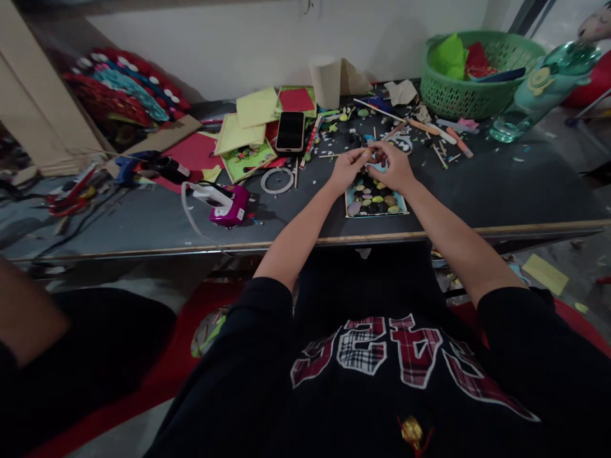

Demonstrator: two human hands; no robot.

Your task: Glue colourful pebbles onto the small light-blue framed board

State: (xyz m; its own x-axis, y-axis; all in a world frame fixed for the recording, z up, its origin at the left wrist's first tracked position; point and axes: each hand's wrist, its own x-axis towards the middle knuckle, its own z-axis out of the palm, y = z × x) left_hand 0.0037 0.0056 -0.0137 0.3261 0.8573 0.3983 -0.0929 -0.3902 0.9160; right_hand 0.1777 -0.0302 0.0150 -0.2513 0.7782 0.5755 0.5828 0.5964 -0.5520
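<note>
R of phone (290,132): L hand (351,168), fingers curled, over far end of stone tray (377,215); R hand (392,166) alongside, fingers curled too, can't tell what's gripped. Dipping either cld nudge stones (377,199), if loose.

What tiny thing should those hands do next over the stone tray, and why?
Maybe the left hand and right hand should ease slightly apart. Their fingers meet over the far end of the tray and hide part of it, while pebbles lie close together at the near end. I can't tell what the fingers hold.
</note>
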